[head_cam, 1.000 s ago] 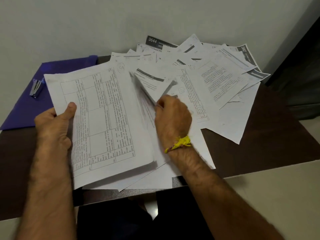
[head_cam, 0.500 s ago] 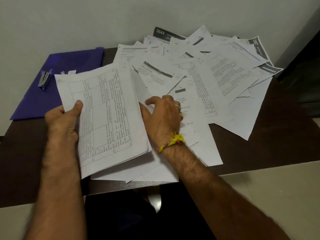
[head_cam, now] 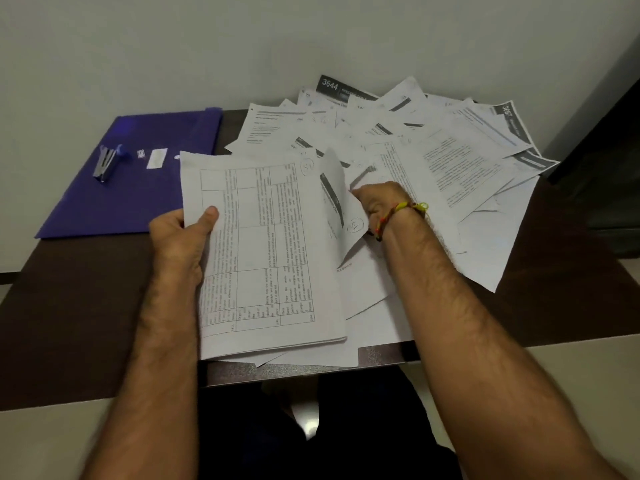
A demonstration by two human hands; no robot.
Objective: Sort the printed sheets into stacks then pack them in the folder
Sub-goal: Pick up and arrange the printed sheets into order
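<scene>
My left hand (head_cam: 181,237) grips the left edge of a stack of printed sheets (head_cam: 263,258), thumb on top; its top page carries a table. My right hand (head_cam: 379,206) pinches a single sheet (head_cam: 341,216) with a dark header bar and lifts it, curled, beside the stack's right edge. Several loose printed sheets (head_cam: 450,161) lie fanned over the far right of the dark table (head_cam: 79,306). The blue folder (head_cam: 138,188) lies shut at the far left, apart from both hands.
A small metal stapler (head_cam: 105,164) rests on the folder beside a white label (head_cam: 156,158). The wall rises right behind the table. A dark piece of furniture (head_cam: 602,174) stands at the right. Some sheets overhang the table's near edge (head_cam: 311,370).
My right hand went from lying on the spread sheets to pinching one sheet and raising it toward the stack. The left hand kept its hold on the stack.
</scene>
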